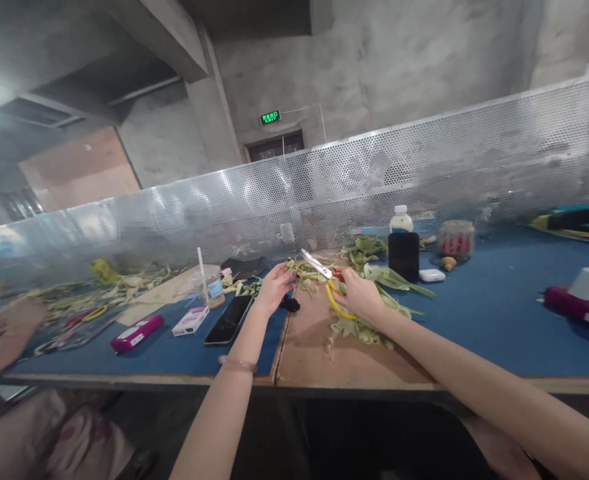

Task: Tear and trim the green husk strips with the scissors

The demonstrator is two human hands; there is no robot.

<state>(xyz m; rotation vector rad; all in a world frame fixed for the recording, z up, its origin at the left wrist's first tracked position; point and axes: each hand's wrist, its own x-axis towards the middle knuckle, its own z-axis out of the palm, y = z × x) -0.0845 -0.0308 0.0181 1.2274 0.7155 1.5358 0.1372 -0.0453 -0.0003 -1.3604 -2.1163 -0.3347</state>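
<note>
My right hand (358,298) is closed around the red and yellow handles of a pair of scissors (318,265). The blades point up and to the left, towards my left hand. With fingers stretched and slightly curved, my left hand (274,290) reaches to pale green plant pieces (305,272) at the middle of the table; I make out no thing held in it. Just below its fingertips lies a small dark crumpled thing (290,303). More plant trimmings (357,330) lie under and beside my right hand, on a brown board (319,360).
A phone (229,320), a small white box (191,321), a magenta pack (137,335) and a cup with a straw (214,290) stand left. Right are a black upright object (403,257), a bottle (401,219), a white case (432,275) and a jar (457,239). A co-worker's hand (24,317) is far left.
</note>
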